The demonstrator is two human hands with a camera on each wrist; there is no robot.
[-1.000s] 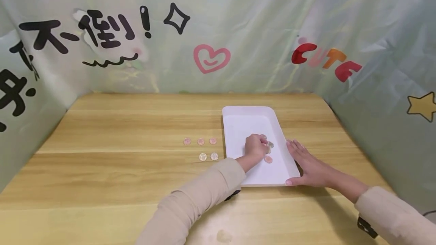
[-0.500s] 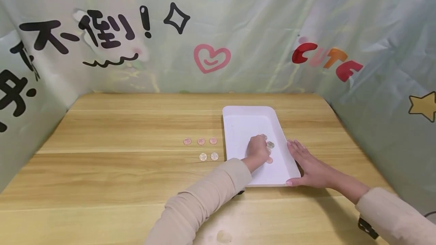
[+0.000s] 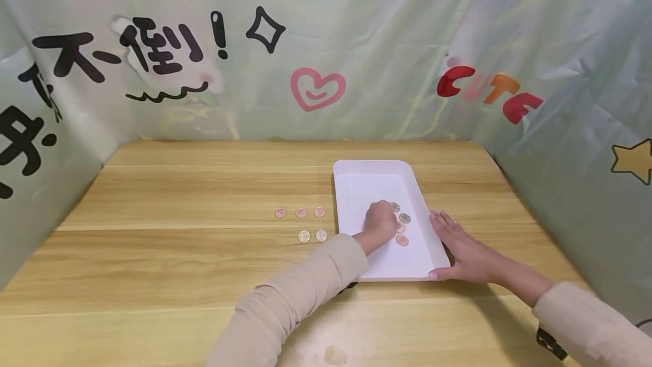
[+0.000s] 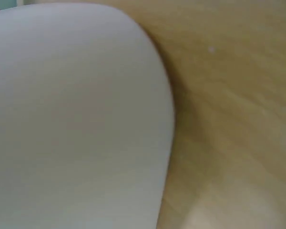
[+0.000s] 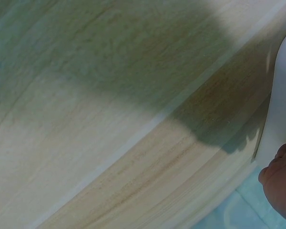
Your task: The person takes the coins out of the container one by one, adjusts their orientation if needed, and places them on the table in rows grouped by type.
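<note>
My left hand [image 3: 380, 221] reaches into the white tray [image 3: 356, 183], its fingers curled downward at a small cluster of coins. Silvery coins [image 3: 404, 218] lie by its fingertips, with a copper-coloured coin [image 3: 402, 240] at the near end. The fingertips are mostly hidden behind the hand, so I cannot tell whether they pinch a coin. My right hand [image 3: 468, 251] rests against the tray's right side with fingers extended, the thumb at the near right corner. The right wrist view catches part of this hand [image 5: 282, 183] beside the tray; the left wrist view shows only tray and tabletop.
Left of the tray, three copper-coloured coins [image 3: 301, 213] form a row on the wooden table [image 3: 178, 276]. Nearer to me are two pale coins [image 3: 304, 236] side by side. A printed curtain [image 3: 387, 44] encloses the table's back and sides.
My left hand shifted slightly right over the coins, then back left, uncovering more of the near copper-coloured coin. The right hand and tray have stayed in place.
</note>
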